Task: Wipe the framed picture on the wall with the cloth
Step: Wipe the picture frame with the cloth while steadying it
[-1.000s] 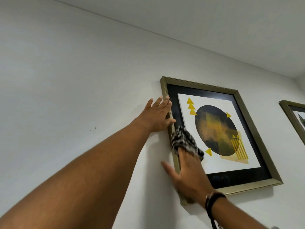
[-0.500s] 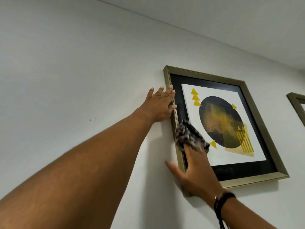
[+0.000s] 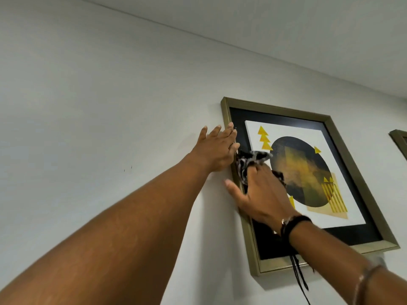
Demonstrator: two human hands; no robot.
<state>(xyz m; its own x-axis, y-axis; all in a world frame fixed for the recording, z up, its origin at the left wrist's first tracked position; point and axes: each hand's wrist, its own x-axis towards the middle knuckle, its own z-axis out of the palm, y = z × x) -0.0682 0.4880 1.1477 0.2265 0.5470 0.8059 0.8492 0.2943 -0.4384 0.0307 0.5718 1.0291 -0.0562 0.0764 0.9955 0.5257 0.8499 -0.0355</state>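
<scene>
A gold-framed picture (image 3: 356, 170) hangs on the white wall, showing a dark circle with yellow triangles on white inside a black border. My left hand (image 3: 217, 150) lies flat with fingers spread against the wall and the frame's upper left edge. My right hand (image 3: 259, 194) presses a black-and-white patterned cloth (image 3: 251, 160) against the left part of the glass, just beside the left hand. My thumb sticks out over the frame's left side. Most of the cloth is hidden under the fingers.
A second gold frame (image 3: 399, 142) shows at the right edge of the view. The ceiling (image 3: 286, 29) runs close above the picture. A dark wristband with hanging cords (image 3: 295, 225) is on my right wrist. Bare wall stretches to the left.
My right hand has slid the cloth upward along the picture's left side, from near the lower left to just beside my left hand. The left hand stays on the frame edge.
</scene>
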